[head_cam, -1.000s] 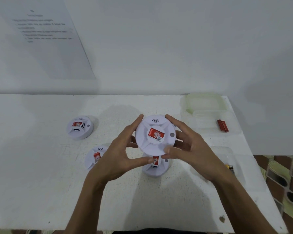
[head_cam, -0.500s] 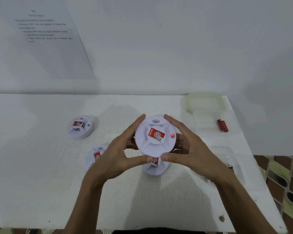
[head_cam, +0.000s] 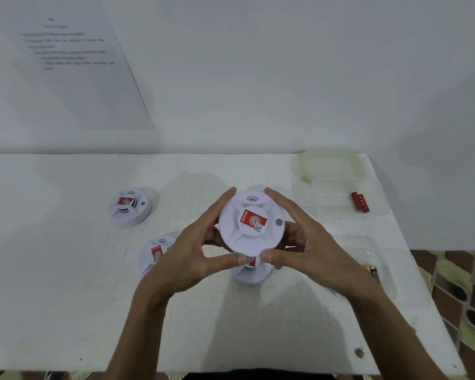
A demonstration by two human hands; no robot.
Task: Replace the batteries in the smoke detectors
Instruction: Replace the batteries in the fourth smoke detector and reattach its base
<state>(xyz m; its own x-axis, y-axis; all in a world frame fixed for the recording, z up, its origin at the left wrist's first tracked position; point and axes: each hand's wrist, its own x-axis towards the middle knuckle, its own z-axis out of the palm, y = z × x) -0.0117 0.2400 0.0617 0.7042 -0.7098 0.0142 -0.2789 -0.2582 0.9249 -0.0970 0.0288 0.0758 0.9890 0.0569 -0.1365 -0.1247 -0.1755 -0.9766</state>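
A round white smoke detector (head_cam: 251,224) with a red label is held above the table, face toward me. My left hand (head_cam: 195,256) grips its left rim, and my right hand (head_cam: 310,250) grips its right rim, thumbs meeting at the bottom edge. Its small indicator dot looks grey. Three more detectors lie on the white table (head_cam: 66,297): one at the far left (head_cam: 128,206), one (head_cam: 155,253) partly behind my left hand, one (head_cam: 251,272) under the held unit. Red batteries (head_cam: 360,202) lie in a clear tray (head_cam: 327,198).
A clear lid with a green seal (head_cam: 329,164) lies at the back right. Another clear tray (head_cam: 376,259) on the right holds a black-and-yellow battery (head_cam: 373,271). A printed sheet (head_cam: 69,58) hangs on the wall. The table's right edge meets a tiled floor.
The red light that glowed on the held detector half a second ago is out. Both hands hold it in nearly the same place, turned slightly.
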